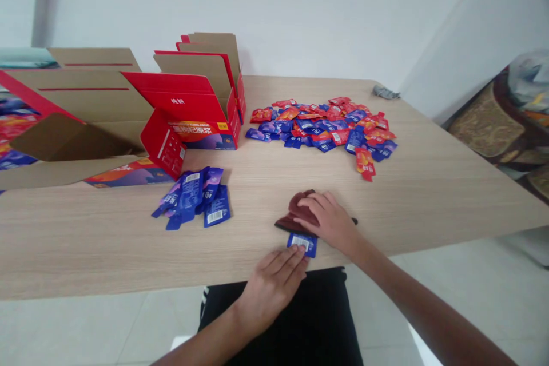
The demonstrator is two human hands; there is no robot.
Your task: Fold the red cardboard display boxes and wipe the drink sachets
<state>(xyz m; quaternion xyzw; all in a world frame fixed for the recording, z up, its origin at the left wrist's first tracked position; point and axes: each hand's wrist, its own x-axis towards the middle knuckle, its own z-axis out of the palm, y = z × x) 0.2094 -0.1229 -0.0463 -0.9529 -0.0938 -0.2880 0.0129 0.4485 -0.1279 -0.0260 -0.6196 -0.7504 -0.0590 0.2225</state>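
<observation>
Near the table's front edge lies a blue sachet (312, 247) with a white label. My left hand (272, 283) presses its fingertips, held together, on the near end of this sachet; its thumb is mostly hidden. My right hand (332, 220) is closed on a bunched maroon cloth (295, 206) with a dark edge, its fingers curled over the top. The cloth covers the far end of the sachet. Left of both hands, several blue sachets (195, 197) lie in a small loose pile.
Across the table (266, 177) is a wide heap of red and blue sachets (326, 123). Red cardboard boxes (206, 100) stand open at the back left, beside a larger open box (107, 94). A grey scrap (386, 92) lies at the far right corner.
</observation>
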